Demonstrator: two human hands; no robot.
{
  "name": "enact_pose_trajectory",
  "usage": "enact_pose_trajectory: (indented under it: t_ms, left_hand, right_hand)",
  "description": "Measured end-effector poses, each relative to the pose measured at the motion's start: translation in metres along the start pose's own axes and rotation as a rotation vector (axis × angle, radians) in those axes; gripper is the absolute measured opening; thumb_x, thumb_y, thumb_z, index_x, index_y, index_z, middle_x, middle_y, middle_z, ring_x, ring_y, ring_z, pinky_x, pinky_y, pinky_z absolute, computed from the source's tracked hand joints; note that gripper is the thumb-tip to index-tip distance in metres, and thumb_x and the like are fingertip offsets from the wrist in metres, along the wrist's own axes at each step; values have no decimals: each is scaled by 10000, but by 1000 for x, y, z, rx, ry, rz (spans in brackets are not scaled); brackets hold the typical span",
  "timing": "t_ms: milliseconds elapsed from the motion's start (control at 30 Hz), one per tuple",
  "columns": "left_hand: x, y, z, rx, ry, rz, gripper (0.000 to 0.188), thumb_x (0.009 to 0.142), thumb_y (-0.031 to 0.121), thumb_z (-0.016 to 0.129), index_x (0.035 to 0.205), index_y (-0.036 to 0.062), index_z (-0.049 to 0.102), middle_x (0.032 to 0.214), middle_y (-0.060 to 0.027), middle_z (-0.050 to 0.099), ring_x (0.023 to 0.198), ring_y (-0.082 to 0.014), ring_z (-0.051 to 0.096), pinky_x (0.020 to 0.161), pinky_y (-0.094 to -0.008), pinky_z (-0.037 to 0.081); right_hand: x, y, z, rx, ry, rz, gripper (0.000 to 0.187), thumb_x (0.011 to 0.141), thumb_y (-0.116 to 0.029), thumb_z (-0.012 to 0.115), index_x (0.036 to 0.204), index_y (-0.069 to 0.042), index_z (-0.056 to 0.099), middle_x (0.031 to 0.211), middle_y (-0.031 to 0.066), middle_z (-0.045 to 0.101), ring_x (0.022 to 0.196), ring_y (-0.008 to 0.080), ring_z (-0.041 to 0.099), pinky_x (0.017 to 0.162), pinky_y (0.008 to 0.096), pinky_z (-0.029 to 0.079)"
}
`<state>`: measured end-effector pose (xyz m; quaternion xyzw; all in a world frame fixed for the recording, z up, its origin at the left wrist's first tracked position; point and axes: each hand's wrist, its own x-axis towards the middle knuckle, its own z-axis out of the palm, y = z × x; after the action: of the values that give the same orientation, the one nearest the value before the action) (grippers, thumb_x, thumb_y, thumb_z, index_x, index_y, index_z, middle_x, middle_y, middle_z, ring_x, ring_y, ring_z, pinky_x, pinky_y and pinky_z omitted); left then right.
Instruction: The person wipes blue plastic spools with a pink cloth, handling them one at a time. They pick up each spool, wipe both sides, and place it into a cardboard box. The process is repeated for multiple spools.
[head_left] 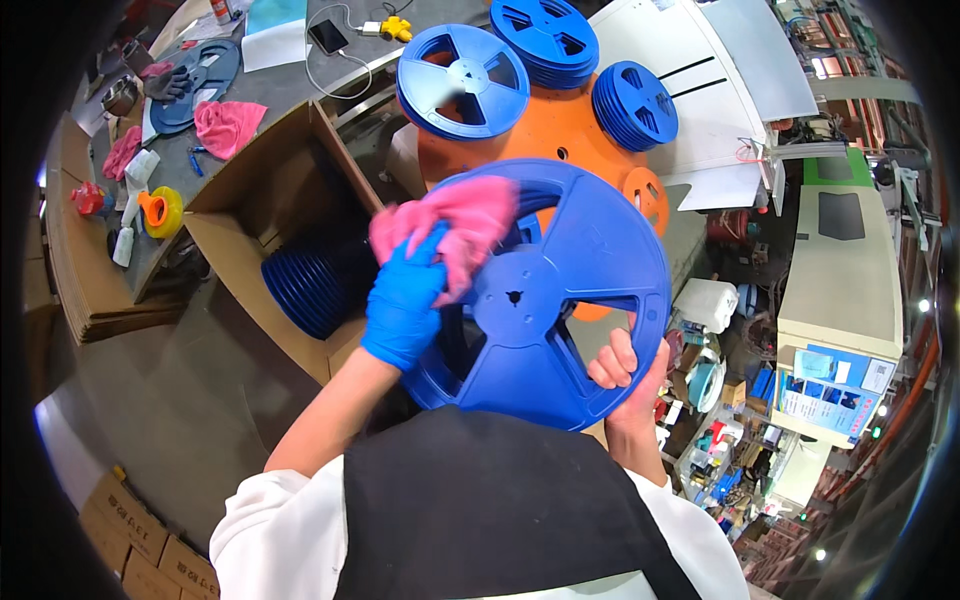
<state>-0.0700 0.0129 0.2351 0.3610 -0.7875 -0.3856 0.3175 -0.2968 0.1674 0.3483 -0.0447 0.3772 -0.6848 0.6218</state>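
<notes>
A large blue plastic reel (590,235) with cut-out windows is held up in front of my body. My bare right hand (630,375) grips its lower right rim, fingers curled through a window. In a blue glove, my left hand (405,305) clutches a pink cloth (455,225) against the reel's upper left side; the cloth is slightly blurred. Beyond the reel, an orange round table (555,115) bears stacks of blue reels: one stack (465,80) at the left, another (545,40) at the back, and a smaller one (635,105) at the right.
Left of me an open cardboard box (235,215) contains several dark blue reels (310,285). A grey workbench (290,80) behind it carries another pink cloth (230,127), a phone (327,37) and a yellow tape roll (162,212). A beige machine (840,270) stands at right.
</notes>
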Motion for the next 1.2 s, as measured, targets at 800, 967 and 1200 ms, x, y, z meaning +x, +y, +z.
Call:
enact_pose_trajectory:
  t_ms: [800,967,1200]
  left_hand:
    - [-49,-48,-55,-17,93,-146,501,806,30,586,1298,96,518,1057,-176,604,923,-338,597,813,-365,487]
    - [-49,-6,-41,368,-194,176,429,791,108,644,1216,144,599,1202,-105,581,823,-284,618,673,-366,530]
    - [-44,-8,-38,557,-207,324,230,751,134,663,980,118,662,1255,-60,562,823,-239,609,585,-347,524]
  right_hand:
    - [7,-15,-25,206,45,-130,360,968,-319,391,1143,-36,527,603,-33,348,435,66,328,439,235,298]
    - [34,-18,-15,302,14,-62,282,966,-311,414,1028,-52,507,612,-34,352,440,66,330,454,236,308]
    - [59,-19,6,266,-41,-6,323,969,-358,418,851,-65,483,627,-3,401,494,87,383,501,258,358]
